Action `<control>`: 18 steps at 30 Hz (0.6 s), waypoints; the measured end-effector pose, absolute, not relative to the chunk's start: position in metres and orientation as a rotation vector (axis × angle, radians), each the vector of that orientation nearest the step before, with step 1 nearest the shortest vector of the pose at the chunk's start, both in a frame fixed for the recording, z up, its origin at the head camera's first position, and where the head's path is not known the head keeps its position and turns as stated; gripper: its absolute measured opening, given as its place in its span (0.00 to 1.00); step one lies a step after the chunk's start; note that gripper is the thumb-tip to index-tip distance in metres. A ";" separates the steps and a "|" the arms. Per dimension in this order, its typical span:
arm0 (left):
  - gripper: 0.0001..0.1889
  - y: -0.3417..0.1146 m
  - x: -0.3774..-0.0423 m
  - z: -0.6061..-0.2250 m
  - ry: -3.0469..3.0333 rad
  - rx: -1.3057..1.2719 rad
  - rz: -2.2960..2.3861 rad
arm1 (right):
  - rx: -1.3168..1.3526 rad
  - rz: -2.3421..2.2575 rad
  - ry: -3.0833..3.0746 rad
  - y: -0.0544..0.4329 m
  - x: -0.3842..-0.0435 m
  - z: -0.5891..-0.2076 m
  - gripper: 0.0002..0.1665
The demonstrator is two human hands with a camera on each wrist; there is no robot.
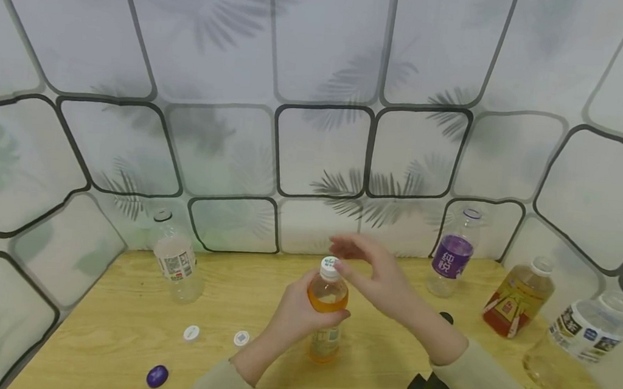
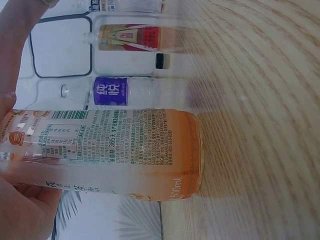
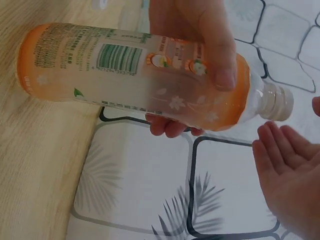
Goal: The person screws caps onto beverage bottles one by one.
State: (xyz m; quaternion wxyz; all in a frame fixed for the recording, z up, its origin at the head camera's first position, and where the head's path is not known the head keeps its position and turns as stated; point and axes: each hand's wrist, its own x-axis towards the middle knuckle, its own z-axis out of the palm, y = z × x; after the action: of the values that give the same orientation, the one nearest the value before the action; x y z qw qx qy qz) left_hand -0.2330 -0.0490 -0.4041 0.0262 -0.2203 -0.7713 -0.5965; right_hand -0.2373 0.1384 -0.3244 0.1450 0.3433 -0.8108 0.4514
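Note:
A bottle of orange drink [image 1: 325,343] with a white cap [image 1: 330,269] stands upright on the wooden table in the head view. My left hand [image 1: 298,308] grips its upper body, thumb wrapped across the front. Close beside the cap is my right hand [image 1: 373,277], its fingers extended past the far side and the thumb at the cap's near edge. In the right wrist view, the fingers of that hand [image 3: 290,175] are fairly straight next to the cap [image 3: 278,102]. The left wrist view shows the bottle's printed label [image 2: 110,137] and its base at the tabletop.
A clear bottle [image 1: 176,263] stands at the left. To the right are a purple-labelled bottle [image 1: 452,257], an amber bottle [image 1: 517,299] and another clear bottle [image 1: 580,338]. Two white caps [image 1: 191,333], a purple cap [image 1: 157,376] and a black cap [image 1: 446,317] lie about. A patterned wall covering [image 1: 320,152] rises behind.

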 end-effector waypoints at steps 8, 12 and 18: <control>0.36 -0.049 -0.233 -0.406 -2.368 -0.717 -1.849 | 1.566 1.535 -2.264 0.151 -0.257 -0.319 0.22; 0.37 -0.049 -0.232 -0.406 -2.375 -0.711 -1.837 | 1.521 1.478 -2.343 0.152 -0.258 -0.316 0.21; 0.37 -0.050 -0.231 -0.404 -2.389 -0.690 -1.825 | 1.246 1.326 -2.465 0.142 -0.247 -0.307 0.19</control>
State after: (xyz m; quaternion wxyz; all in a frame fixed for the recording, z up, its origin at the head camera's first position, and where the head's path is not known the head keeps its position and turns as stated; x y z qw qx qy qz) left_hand -0.2309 -0.0503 -0.4040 0.0283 -0.2237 -0.7742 -0.5914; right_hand -0.2470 0.1424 -0.3067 0.0388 0.4063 -0.8040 0.4324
